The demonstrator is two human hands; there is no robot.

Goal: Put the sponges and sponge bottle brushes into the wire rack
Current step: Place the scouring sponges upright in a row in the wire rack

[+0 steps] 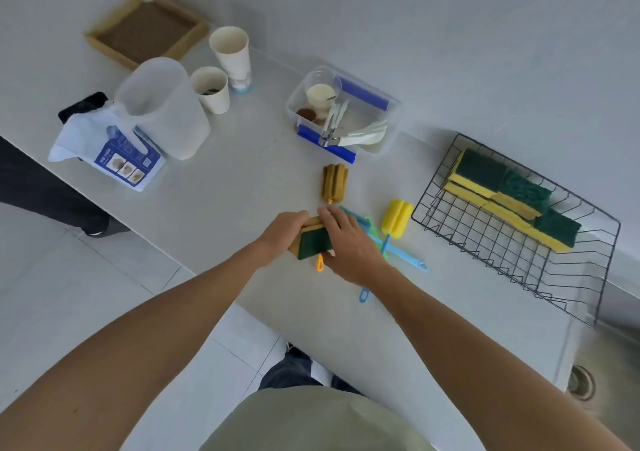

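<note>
A green-and-yellow sponge (313,241) stands on edge at the counter's middle, gripped between my left hand (285,230) and my right hand (349,242). Behind it lies a dark-yellow sponge bottle brush (335,182) with an orange handle. To the right a bright-yellow sponge brush (396,216) on a blue handle crosses another blue-handled brush (408,258); a green handle shows under my right hand. The black wire rack (502,242) at the right holds several green-and-yellow sponges (512,197) along its far side.
A clear plastic box (388,138) with a cup and utensils stands behind the brushes. At the left are two paper cups (230,55), a translucent jug (162,104), a blue-and-white packet (114,156) and a wooden tray (145,31). A sink drain (581,383) lies at the right.
</note>
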